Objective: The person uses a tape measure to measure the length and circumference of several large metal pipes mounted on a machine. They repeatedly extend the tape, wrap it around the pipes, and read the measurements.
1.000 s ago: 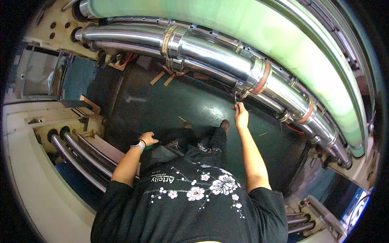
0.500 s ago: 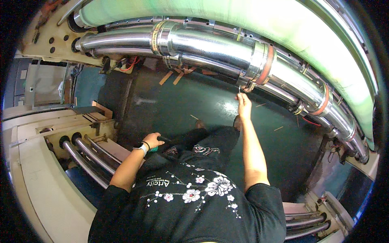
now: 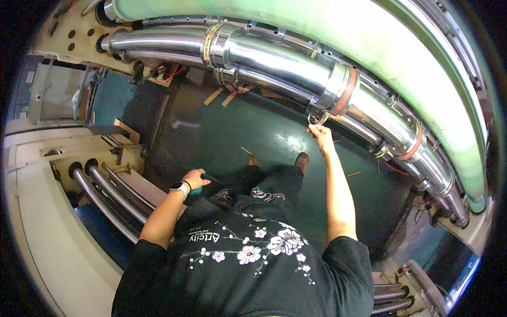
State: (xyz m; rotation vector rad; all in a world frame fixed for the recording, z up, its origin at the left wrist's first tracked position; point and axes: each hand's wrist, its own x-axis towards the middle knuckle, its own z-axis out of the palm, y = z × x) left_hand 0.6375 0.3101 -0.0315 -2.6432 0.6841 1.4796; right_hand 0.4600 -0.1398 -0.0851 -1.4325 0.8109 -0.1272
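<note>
Chrome pipe (image 3: pixel 280 63) runs long from far left to near right, overhead. My right hand (image 3: pixel 320 134) pinches a small ring clip (image 3: pixel 311 120) hanging under its orange band (image 3: pixel 346 92). My left grip (image 3: pixel 196 178) closes on a green tool (image 3: pixel 203 185) low left.

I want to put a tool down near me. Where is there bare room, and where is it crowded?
The dark green floor is bare between the wood scraps under the shiny pipe and the shoes. It is crowded at the pipe's ring clamp, where the right hand reaches, and beside the left hand near the lower pipes.
</note>
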